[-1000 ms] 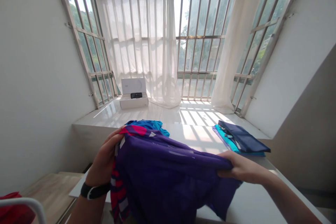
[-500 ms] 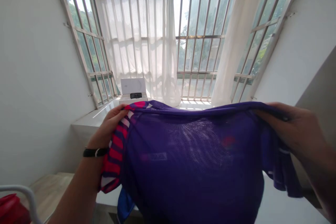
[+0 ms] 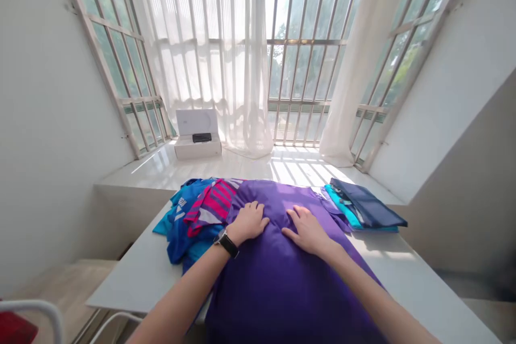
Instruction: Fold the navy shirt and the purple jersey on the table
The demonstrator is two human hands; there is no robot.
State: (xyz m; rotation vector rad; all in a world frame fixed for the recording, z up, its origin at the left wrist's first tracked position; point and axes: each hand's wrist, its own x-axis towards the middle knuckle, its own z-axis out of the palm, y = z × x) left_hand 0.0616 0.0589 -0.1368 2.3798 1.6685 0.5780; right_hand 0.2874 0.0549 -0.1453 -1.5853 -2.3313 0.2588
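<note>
Purple shirt [image 3: 282,279] on a white table [image 3: 137,274]: we see it spread with its shoulders toward the far edge and its body running back to the near edge, where the hem drops out of view. Its long axis lies along the line between window and wearer, so the fabric sits directly beneath both hands, its shoulders just beyond the fingertips.

The left hand [image 3: 250,223] and right hand [image 3: 308,231] lie palm-down on the upper body of the shirt, side by side and apart, fingers spread; we see no cloth pinched in either. The left is nearer the pink-striped sleeve [image 3: 217,201], which points to the table's left edge, and the right is nearer the plain sleeve [image 3: 336,212] on the other side. (A black-strapped watch [image 3: 228,244] circles the left wrist.)

Beneath the striped sleeve, we find rumpled blue clothing [image 3: 181,231] toward the far left corner. A folded stack [image 3: 371,204], navy on top, rests near the far right corner, just beside the plain sleeve. Past the far edge, on the sill [image 3: 242,169], an open white box [image 3: 197,148] stands before a sheer curtain [image 3: 250,118].
</note>
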